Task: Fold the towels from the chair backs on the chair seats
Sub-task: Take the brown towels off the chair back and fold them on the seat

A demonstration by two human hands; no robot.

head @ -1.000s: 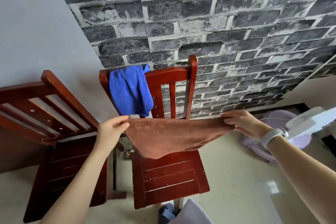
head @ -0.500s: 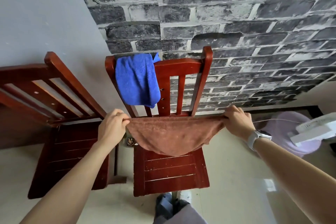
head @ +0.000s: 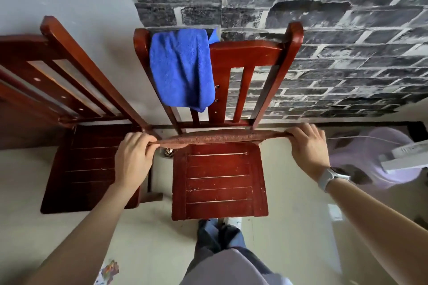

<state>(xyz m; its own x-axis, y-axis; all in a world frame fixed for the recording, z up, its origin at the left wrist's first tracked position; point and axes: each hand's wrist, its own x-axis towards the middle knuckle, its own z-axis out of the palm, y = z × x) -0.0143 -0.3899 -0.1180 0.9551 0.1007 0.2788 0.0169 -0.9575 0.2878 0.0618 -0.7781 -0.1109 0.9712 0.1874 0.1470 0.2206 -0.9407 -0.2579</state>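
Note:
A brown towel (head: 222, 137) is stretched taut as a narrow band across the back of the middle chair's seat (head: 218, 180). My left hand (head: 133, 157) grips its left end just off the seat's left edge. My right hand (head: 309, 148), with a watch on the wrist, grips the right end past the seat's right edge. A blue towel (head: 181, 69) hangs over the left part of this chair's back (head: 247, 50).
A second red wooden chair (head: 88, 164) stands close on the left, its back angled toward me. A lilac fan base (head: 379, 157) and a white part sit on the floor at right. A brick-pattern wall is right behind the chairs. My legs are below the seat.
Both hands have lowered the brown towel toward the seat's back edge. Its hanging belly is gone, and it now looks like a thin flat band. The view has tilted further down.

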